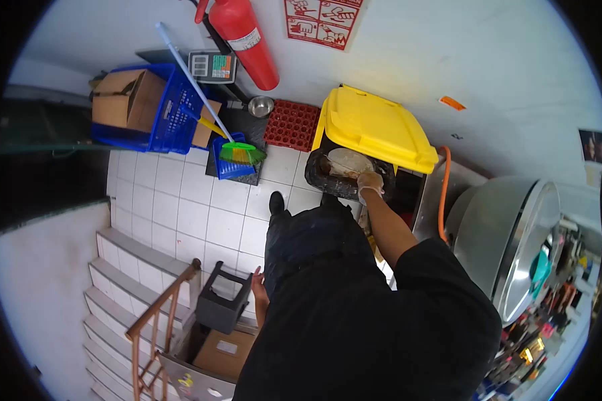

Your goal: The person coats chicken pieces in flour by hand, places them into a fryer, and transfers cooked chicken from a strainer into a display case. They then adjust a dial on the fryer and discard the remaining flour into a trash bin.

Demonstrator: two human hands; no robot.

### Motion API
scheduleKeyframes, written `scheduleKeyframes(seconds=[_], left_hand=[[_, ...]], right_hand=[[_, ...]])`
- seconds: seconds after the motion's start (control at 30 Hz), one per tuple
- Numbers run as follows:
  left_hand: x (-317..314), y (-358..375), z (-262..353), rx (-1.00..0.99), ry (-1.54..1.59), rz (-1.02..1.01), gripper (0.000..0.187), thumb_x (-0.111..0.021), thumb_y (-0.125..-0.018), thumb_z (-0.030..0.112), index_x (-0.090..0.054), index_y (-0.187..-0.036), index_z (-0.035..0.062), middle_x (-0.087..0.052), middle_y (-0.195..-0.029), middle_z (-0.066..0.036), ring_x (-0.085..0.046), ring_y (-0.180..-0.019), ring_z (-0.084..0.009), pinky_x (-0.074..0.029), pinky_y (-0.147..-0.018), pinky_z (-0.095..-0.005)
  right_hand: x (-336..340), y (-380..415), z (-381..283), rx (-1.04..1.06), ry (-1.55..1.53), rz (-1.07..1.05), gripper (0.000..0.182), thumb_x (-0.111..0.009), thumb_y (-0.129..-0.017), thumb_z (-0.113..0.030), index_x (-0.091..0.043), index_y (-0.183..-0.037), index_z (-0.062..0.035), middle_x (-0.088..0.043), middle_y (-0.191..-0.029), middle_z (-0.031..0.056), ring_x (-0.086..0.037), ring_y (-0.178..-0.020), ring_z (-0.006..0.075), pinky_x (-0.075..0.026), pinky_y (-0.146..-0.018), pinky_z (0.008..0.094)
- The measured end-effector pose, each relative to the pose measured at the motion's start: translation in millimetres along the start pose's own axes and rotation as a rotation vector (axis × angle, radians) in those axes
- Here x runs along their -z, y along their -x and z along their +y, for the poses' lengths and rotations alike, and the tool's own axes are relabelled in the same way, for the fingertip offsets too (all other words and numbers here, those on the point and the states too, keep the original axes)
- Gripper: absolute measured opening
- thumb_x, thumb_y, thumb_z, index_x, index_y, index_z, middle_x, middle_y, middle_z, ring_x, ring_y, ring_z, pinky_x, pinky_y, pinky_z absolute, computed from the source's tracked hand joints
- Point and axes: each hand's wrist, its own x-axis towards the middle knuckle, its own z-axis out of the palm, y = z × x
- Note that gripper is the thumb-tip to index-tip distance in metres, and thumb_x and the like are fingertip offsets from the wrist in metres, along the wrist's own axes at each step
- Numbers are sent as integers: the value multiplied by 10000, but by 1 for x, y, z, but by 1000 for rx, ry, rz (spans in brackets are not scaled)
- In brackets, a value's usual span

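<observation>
My right hand (370,184), in a thin clear glove, reaches down to the mouth of a bin lined with a black bag (314,179). Its fingers are closed at the edge of a whitish, rounded container (349,160) with brown smears, tilted inside the bin mouth. I cannot tell exactly what kind of container it is. The bin's yellow lid (378,123) is raised and leans toward the wall. My left hand (258,286) hangs at my side with fingers loosely extended, holding nothing, close to a dark grey plastic stool (214,304).
A green broom (239,154) and blue dustpan (231,170) stand left of the red egg tray (292,125). Behind are a blue crate (164,127) and a fire extinguisher (247,47). Stairs with a brown railing (160,301) drop at lower left; a large metal drum (495,234) stands right.
</observation>
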Motion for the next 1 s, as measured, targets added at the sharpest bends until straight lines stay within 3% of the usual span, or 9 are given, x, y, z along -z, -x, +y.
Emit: scheduleKeyframes(seconds=[0.1, 0.23, 0.37, 0.5, 0.57, 0.63, 0.77, 0.93, 1.0], left_hand=[[41, -23, 9, -3, -216, -155, 461, -545, -871, 228, -488, -1298, 63, -604, -1124, -87, -576, -1019, -208, -468, -865, -336], [92, -48, 54, 137, -212, -199, 455, -554, -865, 212, -488, -1307, 128, -600, -1125, -77, -573, -1008, -201, -469, -852, -339], [140, -85, 123, 253, -47, 179, 455, -562, -863, 202, -488, -1312, 212, -586, -1149, -60, -569, -997, -195, -463, -845, -349], [169, -109, 174, 129, -119, 218, 371, -480, -928, 329, -500, -1289, 243, -556, -1207, -42, -530, -1045, -184, -424, -907, -364], [178, -122, 180, 102, -194, 187, 373, -419, -954, 386, -501, -1288, 242, -565, -1193, -49, -531, -1055, -187, -423, -915, -364], [175, -125, 185, 105, -202, 146, 379, -423, -956, 398, -498, -1292, 241, -570, -1189, -52, -531, -1073, -188, -429, -914, -368], [158, -125, 183, 157, -263, 50, 450, -382, -957, 447, -459, -1332, 211, -535, -1258, -87, -522, -1126, -227, -422, -938, -383], [144, -125, 167, 231, -365, -21, 462, -350, -956, 448, -449, -1340, 212, -506, -1308, -99, -485, -1187, -241, -402, -955, -383], [157, -136, 145, 232, -421, -105, 458, -356, -953, 428, -462, -1338, 203, -550, -1259, -96, -562, -1064, -185, -459, -787, -298]], right_hand=[[33, 60, -24, -17, -16, -47, 283, -525, -870, -230, -714, -958, -39, -681, -1032, 165, -664, -988, 281, -543, -796, 371], [-2, 89, -36, -111, 22, 240, 275, -515, -875, -244, -687, -962, -48, -686, -906, 196, -677, -864, 341, -543, -744, 424], [6, 119, -55, -101, -93, 357, 338, -435, -941, -272, -664, -990, -29, -681, -893, 207, -671, -854, 354, -535, -753, 435], [22, 135, -72, -252, -188, 362, 378, -395, -967, -282, -681, -925, -39, -683, -871, 186, -670, -829, 349, -531, -723, 444], [9, 130, -67, -274, -187, 424, 332, -444, -945, -265, -696, -884, -57, -686, -847, 165, -674, -798, 337, -534, -696, 440], [24, 134, -65, -300, -362, 305, 514, -298, -1000, -361, -674, -942, -15, -676, -908, 208, -657, -877, 365, -515, -766, 459], [45, 146, -62, -361, -443, 304, 557, -296, -988, -435, -694, -923, -51, -671, -910, 208, -639, -899, 384, -500, -769, 470], [67, 171, -58, -271, -490, 472, 433, -410, -961, -379, -692, -910, -55, -656, -874, 216, -627, -847, 397, -492, -726, 481], [78, 178, -56, -234, -494, 544, 346, -478, -933, -325, -687, -911, -50, -654, -863, 214, -626, -825, 393, -489, -712, 483]])
